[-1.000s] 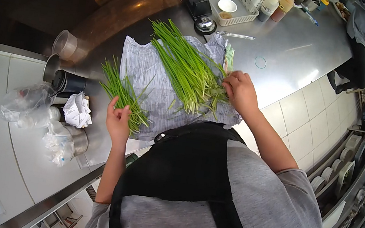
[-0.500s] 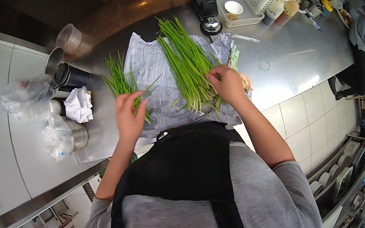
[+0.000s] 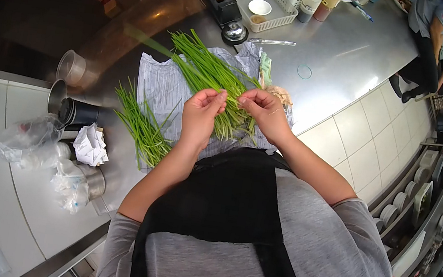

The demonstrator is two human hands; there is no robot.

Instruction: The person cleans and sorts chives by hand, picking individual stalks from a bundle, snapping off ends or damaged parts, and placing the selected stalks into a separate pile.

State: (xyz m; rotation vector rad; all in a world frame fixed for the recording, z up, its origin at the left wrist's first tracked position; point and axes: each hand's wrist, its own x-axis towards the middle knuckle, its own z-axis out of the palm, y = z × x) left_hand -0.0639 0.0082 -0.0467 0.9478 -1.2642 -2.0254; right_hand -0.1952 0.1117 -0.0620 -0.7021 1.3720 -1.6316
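A large bunch of long green stalks (image 3: 204,59) lies on a striped grey cloth (image 3: 153,78), its paler ends toward me. At the cloth's left edge rests a smaller bunch (image 3: 141,127). Over the large bunch, my left hand (image 3: 202,114) pinches with thumb and index finger, close to my right hand (image 3: 267,114), which pinches too. A green stalk seems to run up and left from my left hand, blurred at its far end. What sits between my right fingertips is too small to make out.
A tape dispenser (image 3: 221,2), a bell (image 3: 234,32), a white basket (image 3: 272,20) with bowls and sauce bottles (image 3: 326,5) stand at the back. A pen (image 3: 272,42) lies behind the cloth. Cups, crumpled paper (image 3: 90,144) and plastic bags are left. Two people are at far right.
My left hand has moved right, from the small bunch to the large one, and now pinches beside my right hand. The camera view has shifted slightly.
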